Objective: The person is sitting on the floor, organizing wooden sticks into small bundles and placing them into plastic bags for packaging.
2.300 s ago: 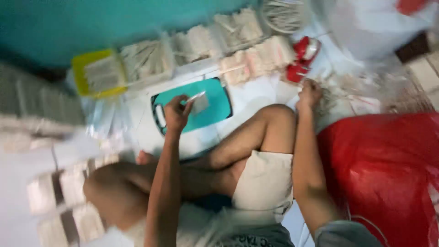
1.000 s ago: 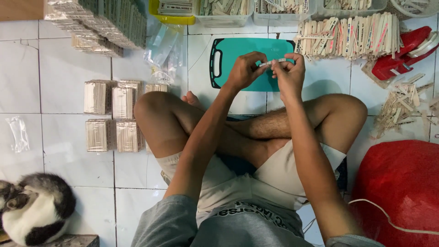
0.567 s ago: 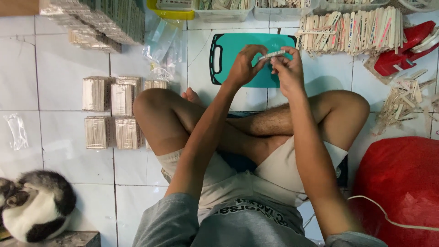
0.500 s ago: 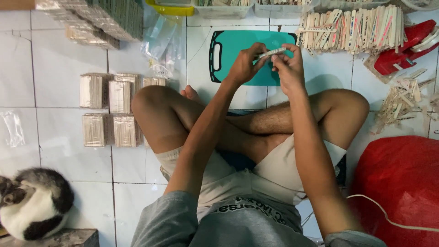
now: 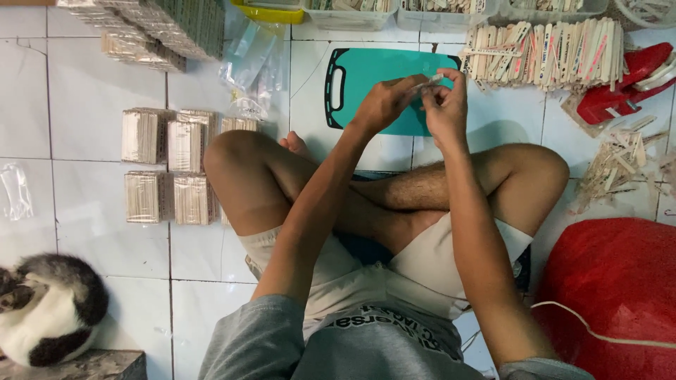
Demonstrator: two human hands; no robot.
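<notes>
Left hand and right hand met above the teal cutting board; both closed by the fingertips on one small pale stick, held just over the board's right part. Person sat cross-legged on the white tiled floor, knees just below the board. Right of the board: a row of wooden sticks, then a red stapler-like tool and loose stick scraps. Left of the board: clear plastic bags and wrapped stick bundles. Well below-right of the board, a red sack. Far below-left, a black-and-white cat.
</notes>
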